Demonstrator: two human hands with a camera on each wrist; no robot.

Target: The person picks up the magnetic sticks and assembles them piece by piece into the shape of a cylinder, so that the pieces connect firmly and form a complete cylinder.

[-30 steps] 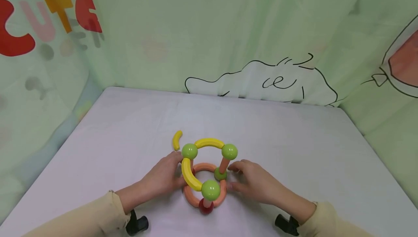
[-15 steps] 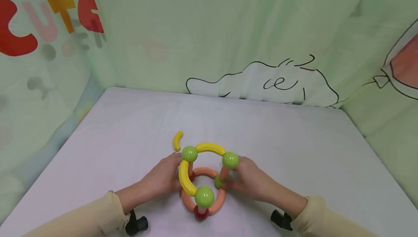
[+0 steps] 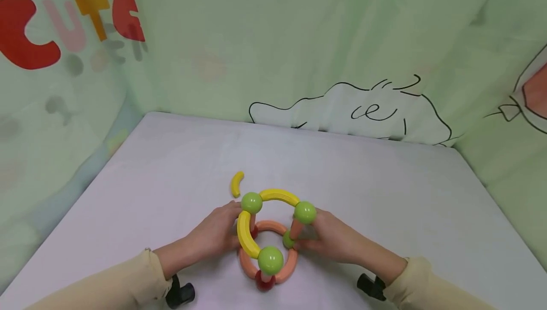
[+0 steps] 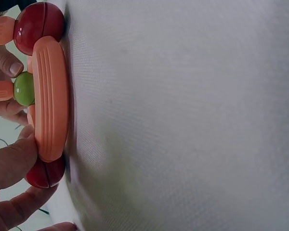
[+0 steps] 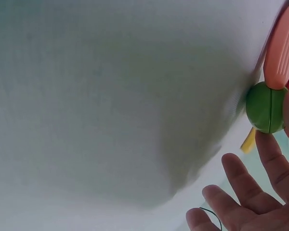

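A ball-and-rod building toy [image 3: 247, 236] stands on the table between both hands. Its lower ring has orange curved rods [image 4: 50, 98] joined by red balls [image 4: 39, 29] and a green ball [image 5: 266, 108]. Upright orange rods carry three light green balls [image 3: 270, 260], linked by two yellow curved rods [image 3: 279, 195]; the upper ring is open at the front right. My left hand [image 3: 213, 230] grips the lower left, thumb and finger around a red ball. My right hand [image 3: 335, 238] pinches the lower green ball between thumb and forefinger, its other fingers spread.
A loose yellow curved rod [image 3: 237, 184] lies on the white table [image 3: 384, 196] just beyond the left hand. Printed green curtains [image 3: 256, 39] hang behind the table and along both sides. A black wrist camera [image 3: 181, 295] sits under each forearm.
My right hand has closed in from beside the toy and taken hold of its right side. The toy has turned slightly, its front ball shifting left and nearer. The left hand stays at its side.
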